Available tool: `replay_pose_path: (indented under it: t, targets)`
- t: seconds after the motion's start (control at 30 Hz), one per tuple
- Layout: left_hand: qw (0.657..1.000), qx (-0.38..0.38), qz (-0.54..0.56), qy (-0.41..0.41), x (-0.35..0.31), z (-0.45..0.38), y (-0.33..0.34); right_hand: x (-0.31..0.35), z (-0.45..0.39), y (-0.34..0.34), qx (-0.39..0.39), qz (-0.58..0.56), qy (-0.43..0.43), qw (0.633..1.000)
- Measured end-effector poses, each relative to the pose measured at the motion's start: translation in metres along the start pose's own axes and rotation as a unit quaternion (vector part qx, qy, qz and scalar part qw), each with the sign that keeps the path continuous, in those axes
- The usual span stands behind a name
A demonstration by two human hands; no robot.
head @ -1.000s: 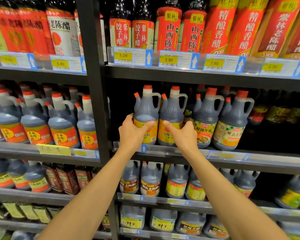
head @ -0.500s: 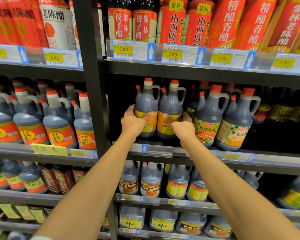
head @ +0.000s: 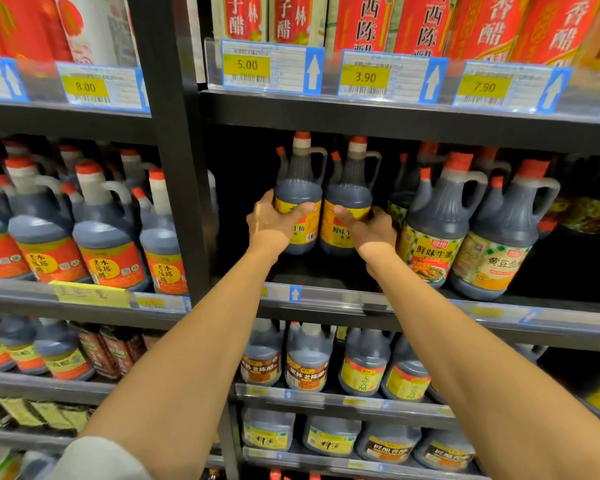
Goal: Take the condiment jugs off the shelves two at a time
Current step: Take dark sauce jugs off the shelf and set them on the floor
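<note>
A: What is seen at the far left?

B: A bay of orange-labelled vinegar jugs [head: 110, 233] is seen behind a black upright post [head: 174, 150]. Four are counted in the front row, with more caps shown behind; the full number cannot be told.

A: And where are the task's jugs found relative to the hands?

B: Right of the post, two dark jugs with yellow labels are held side by side, touching, in the gap of the middle shelf [head: 326, 299]. The left jug [head: 300, 188] is gripped by the left hand [head: 271, 225], with the thumb laid across its label and the fingers wrapped round its left side. The right jug [head: 352, 192] is gripped by the right hand [head: 369, 230], thumb across the label, fingers round the right side. The hands are kept apart, one clamped on each jug. The jug bases appear raised off the shelf board, though that is not certain in the shadow.

A: What is placed around them?

B: Just to the right, two larger soy sauce jugs [head: 437, 230] with green-edged labels are stood at the shelf front, the nearer one close beside the right hand. Above, price tags [head: 246, 65] reading 8.00, 5.00, 3.90 and 7.90 are clipped beneath red-labelled bottles. Below, further rows of jugs are stocked, partly hidden by both forearms.
</note>
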State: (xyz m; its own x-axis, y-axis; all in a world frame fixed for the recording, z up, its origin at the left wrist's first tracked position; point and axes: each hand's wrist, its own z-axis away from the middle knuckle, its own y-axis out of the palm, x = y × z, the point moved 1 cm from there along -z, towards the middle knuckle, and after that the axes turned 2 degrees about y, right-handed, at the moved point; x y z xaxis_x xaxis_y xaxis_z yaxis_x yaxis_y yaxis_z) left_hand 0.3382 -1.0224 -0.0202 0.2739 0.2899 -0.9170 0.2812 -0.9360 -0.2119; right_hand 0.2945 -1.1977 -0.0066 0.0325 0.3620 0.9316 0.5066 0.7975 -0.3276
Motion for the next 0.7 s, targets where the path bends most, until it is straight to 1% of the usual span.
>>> replay_pose_path:
  t: [0.23, 0.43, 0.7]
  targets:
    - [1.0, 0.003, -0.008, 0.009, 0.007, -0.011, 0.005, -0.008, -0.012, 0.009, -0.002, -0.041, -0.014, 0.999]
    - [1.0, -0.008, -0.004, 0.02, 0.015, -0.024, 0.012, -0.011, -0.021, 0.015, 0.014, -0.072, -0.019, 0.997]
    - [1.0, -0.002, -0.008, 0.03, 0.022, -0.036, 0.017, -0.013, -0.04, 0.025, 0.024, -0.099, -0.039, 0.994]
